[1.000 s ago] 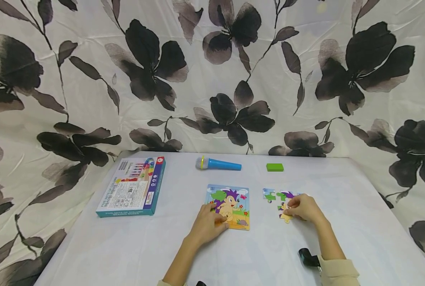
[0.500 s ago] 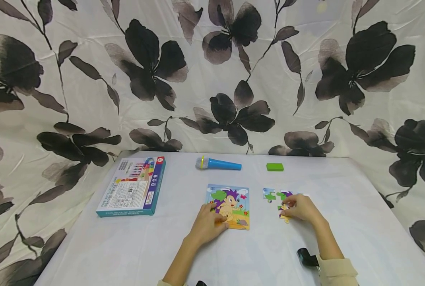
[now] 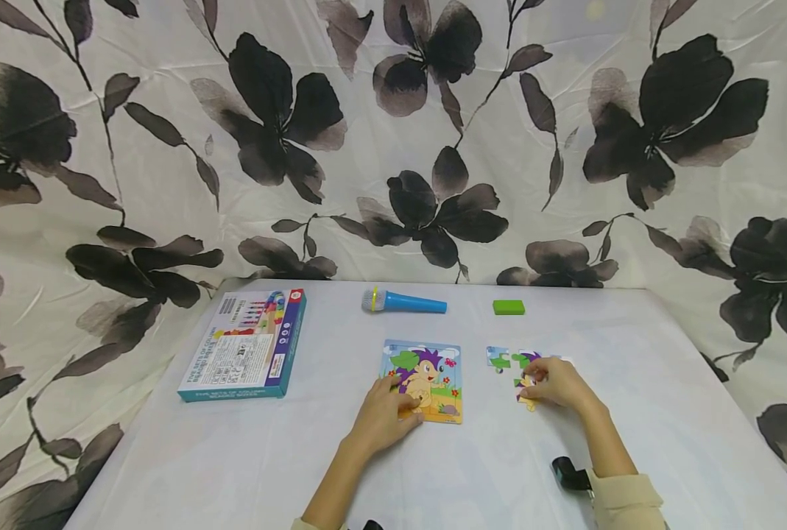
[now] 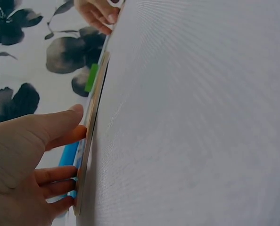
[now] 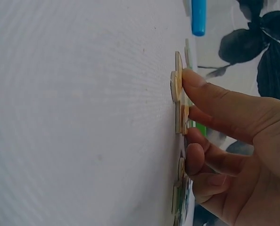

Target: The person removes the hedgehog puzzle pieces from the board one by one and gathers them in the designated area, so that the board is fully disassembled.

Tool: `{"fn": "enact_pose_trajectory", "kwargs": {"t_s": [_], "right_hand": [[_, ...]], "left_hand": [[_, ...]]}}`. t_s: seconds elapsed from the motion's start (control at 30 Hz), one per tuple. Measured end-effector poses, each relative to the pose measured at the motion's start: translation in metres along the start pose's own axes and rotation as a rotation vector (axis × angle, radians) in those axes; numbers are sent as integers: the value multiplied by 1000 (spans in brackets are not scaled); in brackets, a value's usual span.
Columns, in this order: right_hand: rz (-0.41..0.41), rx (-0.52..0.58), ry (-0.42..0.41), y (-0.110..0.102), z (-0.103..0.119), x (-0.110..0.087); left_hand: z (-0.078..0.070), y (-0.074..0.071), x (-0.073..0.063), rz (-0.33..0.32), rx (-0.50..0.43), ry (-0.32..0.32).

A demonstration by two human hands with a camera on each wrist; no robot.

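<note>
head view, right of centre: the loose puzzle pieces [image 3: 521, 360] lie on the left side of the right hand [image 3: 562, 384], whose arm reaches up from the lower right of the frame. that hand is by far the nearer one, its thumb and forefinger drawn narrow and pinching a piece at the lower end of the cluster; the right wrist view shows the thumb tip touching it. the cluster runs in a short row from left to right, then drops as a column toward the bottom of the frame, and part of it is hidden by the fingers. across a bare strip of desk [image 3: 473, 471], at the centre of the frame, the square picture board [image 3: 442, 383] sits under the left hand [image 3: 381, 419], whose fingers are spread loosely over its lower left corner, resting on it

the pieces carry blue, green, purple and pale yellow print, with wood-coloured edges and knobbed outlines; the upper left one stands just apart from its neighbour, and whether the others interlock i cannot tell. the board shows a purple-spined hedgehog whose colours match theirs
</note>
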State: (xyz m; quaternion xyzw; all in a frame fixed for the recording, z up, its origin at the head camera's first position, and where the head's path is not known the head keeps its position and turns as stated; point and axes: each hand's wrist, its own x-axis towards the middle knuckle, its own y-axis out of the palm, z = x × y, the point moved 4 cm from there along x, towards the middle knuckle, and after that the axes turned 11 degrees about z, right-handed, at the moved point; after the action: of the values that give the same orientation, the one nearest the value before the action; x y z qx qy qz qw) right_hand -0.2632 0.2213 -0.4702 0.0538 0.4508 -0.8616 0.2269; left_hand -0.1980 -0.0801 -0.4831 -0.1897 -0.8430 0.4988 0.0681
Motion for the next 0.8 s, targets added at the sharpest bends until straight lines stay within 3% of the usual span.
{"fn": "enact_pose_trajectory", "kwargs": {"t_s": [0.2, 0.37, 0.57, 0.8], "right_hand": [[-114, 6, -68, -4, 3, 0], [-172, 119, -154, -1, 13, 9], [-107, 265, -269, 14, 41, 26], [-31, 276, -390, 34, 86, 53]], "left_hand": [[-2, -1, -2, -8, 19, 10], [-4, 0, -5, -15, 51, 12], [-6, -1, -6, 6, 51, -6], [-7, -4, -5, 11, 75, -5]]}}
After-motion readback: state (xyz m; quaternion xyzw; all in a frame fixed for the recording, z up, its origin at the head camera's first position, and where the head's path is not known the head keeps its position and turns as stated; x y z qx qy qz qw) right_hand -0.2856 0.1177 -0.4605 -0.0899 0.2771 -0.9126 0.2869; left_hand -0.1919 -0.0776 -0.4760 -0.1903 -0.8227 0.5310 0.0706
